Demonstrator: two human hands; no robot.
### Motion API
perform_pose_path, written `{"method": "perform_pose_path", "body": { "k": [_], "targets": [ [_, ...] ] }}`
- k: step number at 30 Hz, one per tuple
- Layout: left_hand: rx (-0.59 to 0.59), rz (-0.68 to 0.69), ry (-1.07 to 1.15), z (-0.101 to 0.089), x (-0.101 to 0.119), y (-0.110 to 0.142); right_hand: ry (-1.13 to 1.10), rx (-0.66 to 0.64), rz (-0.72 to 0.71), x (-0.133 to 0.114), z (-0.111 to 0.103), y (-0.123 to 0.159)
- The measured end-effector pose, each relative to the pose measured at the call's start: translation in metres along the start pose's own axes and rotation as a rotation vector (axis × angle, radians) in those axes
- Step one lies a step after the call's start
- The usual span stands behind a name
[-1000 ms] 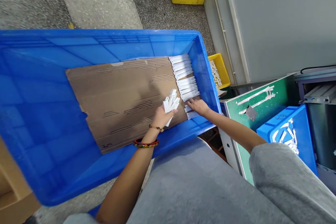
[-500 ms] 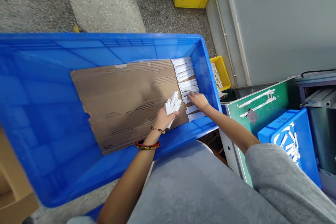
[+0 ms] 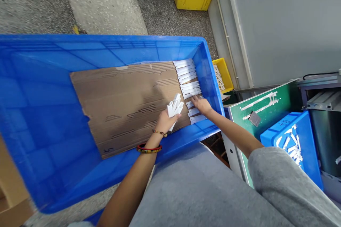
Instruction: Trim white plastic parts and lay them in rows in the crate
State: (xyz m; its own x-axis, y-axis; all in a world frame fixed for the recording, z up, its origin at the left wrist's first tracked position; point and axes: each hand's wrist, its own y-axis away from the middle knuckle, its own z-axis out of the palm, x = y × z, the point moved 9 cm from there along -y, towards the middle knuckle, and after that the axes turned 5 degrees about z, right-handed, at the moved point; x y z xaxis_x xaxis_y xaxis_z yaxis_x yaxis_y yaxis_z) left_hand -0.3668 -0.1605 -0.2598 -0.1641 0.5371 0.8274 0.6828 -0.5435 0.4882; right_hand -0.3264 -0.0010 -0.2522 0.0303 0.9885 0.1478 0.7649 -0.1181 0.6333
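Observation:
My left hand (image 3: 165,120) is closed around a bundle of white plastic strips (image 3: 175,106), held over the brown cardboard sheet (image 3: 122,103) in the large blue bin (image 3: 48,113). At the bin's right end, a row of flat white strips (image 3: 184,64) lies side by side on the cardboard. My right hand (image 3: 201,105) is bent down over this row. Its fingers are closed on one white strip (image 3: 189,105) in the lower part of the row, and the hand covers most of that strip. A small gap shows between it and the strips above.
Beyond the bin, a yellow crate (image 3: 193,0) of white parts stands on the floor, with a smaller yellow crate (image 3: 226,74) at the right. A green board (image 3: 287,94) and a blue box (image 3: 309,142) with white strips are close to my right arm. A cardboard box (image 3: 13,181) is at lower left.
My right hand has shifted slightly down toward me along the row, and the strip under it has slid the same way, opening a gap above it. My left hand keeps its bundle nearly still.

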Motion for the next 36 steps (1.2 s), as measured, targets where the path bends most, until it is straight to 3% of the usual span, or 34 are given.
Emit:
{"method": "perform_pose_path", "body": {
  "k": [7,16,28,36],
  "targets": [
    [-0.001,0.011,-0.002,0.001,0.001,0.001,-0.012,0.057,0.061,0.011,-0.012,-0.002],
    [0.004,-0.005,-0.016,-0.001,-0.002,0.0,-0.018,0.094,0.071,0.025,-0.023,-0.032],
    [0.002,-0.008,0.015,-0.001,0.003,0.001,-0.006,0.079,0.072,0.022,-0.028,-0.027],
    [0.008,-0.015,0.01,-0.004,0.002,0.002,0.0,0.104,0.064,0.027,-0.051,-0.057]
  ]
}}
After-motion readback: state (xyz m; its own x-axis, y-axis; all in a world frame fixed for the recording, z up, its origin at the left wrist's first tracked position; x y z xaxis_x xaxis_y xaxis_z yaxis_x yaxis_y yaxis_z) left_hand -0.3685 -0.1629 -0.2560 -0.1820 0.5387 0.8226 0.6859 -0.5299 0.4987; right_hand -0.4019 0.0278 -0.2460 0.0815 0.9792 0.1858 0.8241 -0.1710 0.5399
